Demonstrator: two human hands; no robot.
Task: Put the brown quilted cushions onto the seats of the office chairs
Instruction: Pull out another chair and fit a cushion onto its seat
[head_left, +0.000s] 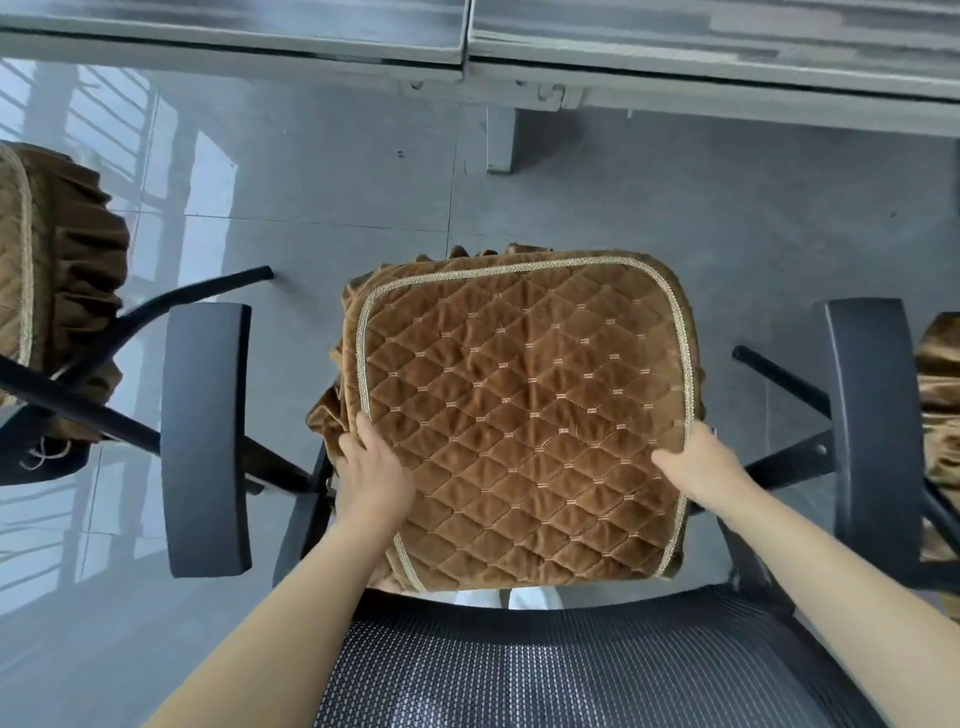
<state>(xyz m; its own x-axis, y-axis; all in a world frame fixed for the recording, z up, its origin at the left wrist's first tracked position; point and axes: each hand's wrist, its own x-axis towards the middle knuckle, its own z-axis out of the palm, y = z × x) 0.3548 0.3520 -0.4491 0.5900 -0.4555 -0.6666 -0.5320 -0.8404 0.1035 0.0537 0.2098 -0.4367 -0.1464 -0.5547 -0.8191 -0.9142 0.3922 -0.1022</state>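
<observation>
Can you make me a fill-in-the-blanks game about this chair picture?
1. Both hands, left and right, hold a brown quilted ____.
2. The armrests beside it are coloured ____.
3. The chair's mesh backrest is at the ____ of the picture.
4. A second cushion lies on another chair at the ____ edge of the picture.

Missing words: cushion; black; bottom; left
</observation>
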